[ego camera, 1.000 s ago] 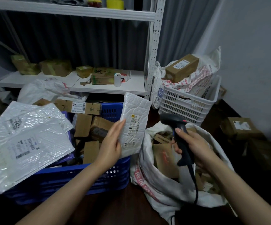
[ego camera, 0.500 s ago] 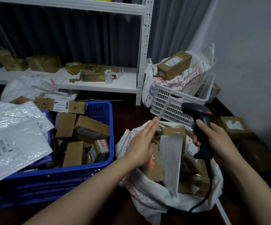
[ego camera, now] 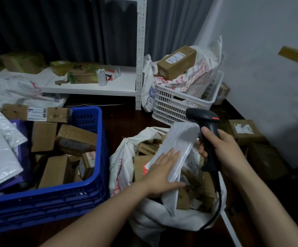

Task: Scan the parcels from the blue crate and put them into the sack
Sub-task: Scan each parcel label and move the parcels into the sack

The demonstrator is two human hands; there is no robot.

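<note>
Floor (ego camera: pixel 125 125): dark wood
Room: grey curtain (ego camera: pixel 55 32), white wall (ego camera: pixel 260 59)
Writing: red print on sack (ego camera: pixel 121 166), unreadable
Left fingers (ego camera: pixel 173 155): straight on mailer (ego camera: pixel 180 138)
Right fingers (ego camera: pixel 206 132): clamped on scanner (ego camera: pixel 203 116)

One blue crate (ego camera: pixel 98 177) holds cardboard boxes (ego camera: pixel 43 136), about eight, though the jumble makes that count unsure. Roughly three white bubble mailers (ego camera: pixel 0 148) are piled at the left, and one more single mailer (ego camera: pixel 182 138) lies at the one open sack (ego camera: pixel 119 164). There is one barcode scanner (ego camera: pixel 205 118) and two hands, the left hand (ego camera: pixel 162 168) and the right hand (ego camera: pixel 221 150). One white crate (ego camera: pixel 171 104) carries one printed sack (ego camera: pixel 198 77) and one labelled box (ego camera: pixel 176 62). One shelf unit (ego camera: pixel 91 89) bears one white cup (ego camera: pixel 101 77).
</note>
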